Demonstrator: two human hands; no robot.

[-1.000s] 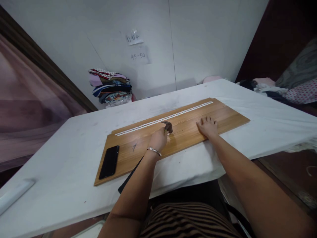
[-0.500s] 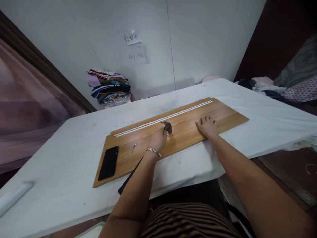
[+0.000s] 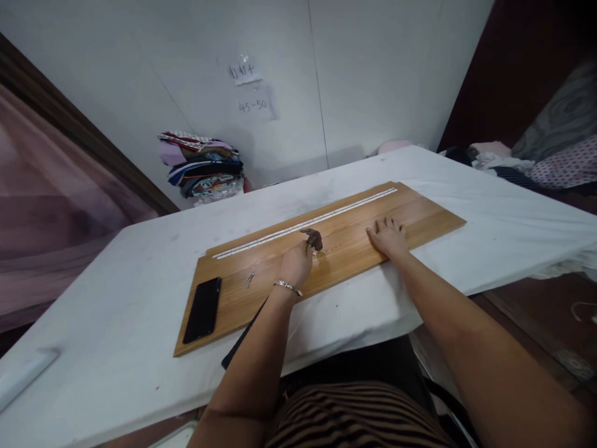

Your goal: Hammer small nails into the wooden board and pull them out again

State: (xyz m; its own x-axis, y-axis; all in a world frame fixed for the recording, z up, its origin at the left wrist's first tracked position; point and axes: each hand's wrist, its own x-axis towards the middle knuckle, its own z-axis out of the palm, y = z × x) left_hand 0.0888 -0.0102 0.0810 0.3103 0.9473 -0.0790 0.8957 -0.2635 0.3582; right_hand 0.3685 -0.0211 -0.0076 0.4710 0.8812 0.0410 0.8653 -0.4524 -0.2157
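Observation:
A long wooden board (image 3: pixel 420 214) lies on a white-covered table (image 3: pixel 116 292). My left hand (image 3: pixel 296 264), with a bracelet at the wrist, is closed round a small dark tool (image 3: pixel 313 238) whose head pokes out above my fingers, near a row of tiny marks on the board. My right hand (image 3: pixel 388 238) lies flat on the board to the right, fingers spread. A white strip (image 3: pixel 308 223) runs along the board's far edge. Small metal snips (image 3: pixel 250 278) lie left of my left hand.
A black phone (image 3: pixel 203 309) rests on the board's left end. Folded fabrics (image 3: pixel 203 165) are stacked against the wall behind the table. More cloth is piled at the right (image 3: pixel 536 168). A white bar (image 3: pixel 25 370) lies at the table's near left corner.
The view has shifted slightly to the right. Both hands stay where they were on the board.

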